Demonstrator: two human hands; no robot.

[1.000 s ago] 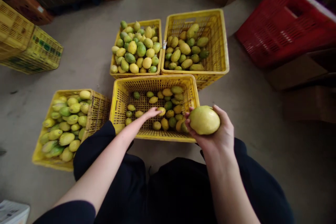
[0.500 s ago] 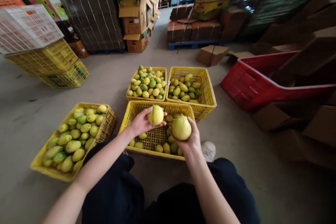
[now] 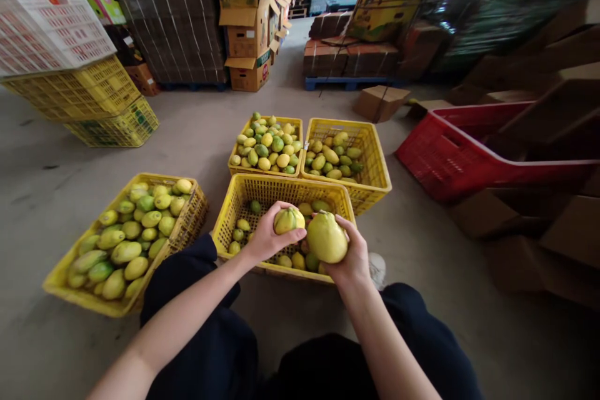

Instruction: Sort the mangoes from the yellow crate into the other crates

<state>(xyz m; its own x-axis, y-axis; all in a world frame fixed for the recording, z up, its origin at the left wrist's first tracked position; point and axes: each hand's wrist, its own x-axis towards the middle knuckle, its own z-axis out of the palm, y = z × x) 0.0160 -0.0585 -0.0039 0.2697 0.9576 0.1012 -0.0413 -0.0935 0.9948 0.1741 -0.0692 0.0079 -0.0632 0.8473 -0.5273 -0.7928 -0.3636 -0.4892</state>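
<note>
My left hand (image 3: 269, 239) is wrapped round a yellow-green fruit (image 3: 289, 220) with darker streaks. Close on its right, my right hand (image 3: 354, 256) holds a larger, pale yellow fruit (image 3: 327, 237) from below and the side. Both fruits are above a yellow crate (image 3: 225, 212) that has several yellow and green fruits on its perforated bottom. Behind it stand a heaped crate of fruit (image 3: 230, 165) and a part-filled crate (image 3: 375, 162). A full, tilted-looking crate of fruit (image 3: 194, 215) is at the left.
Stacked white (image 3: 70, 31) and yellow crates (image 3: 84, 90) stand at the far left. A red crate (image 3: 450, 156) is on the right, beside cardboard boxes (image 3: 501, 212). My shoe (image 3: 376, 269) is near the middle crate's right corner. Pallets and cartons stand behind.
My left hand has turned over its fruit, from an open palm underneath to fingers round it. My right hand has tilted the larger fruit, and the view has shifted slightly.
</note>
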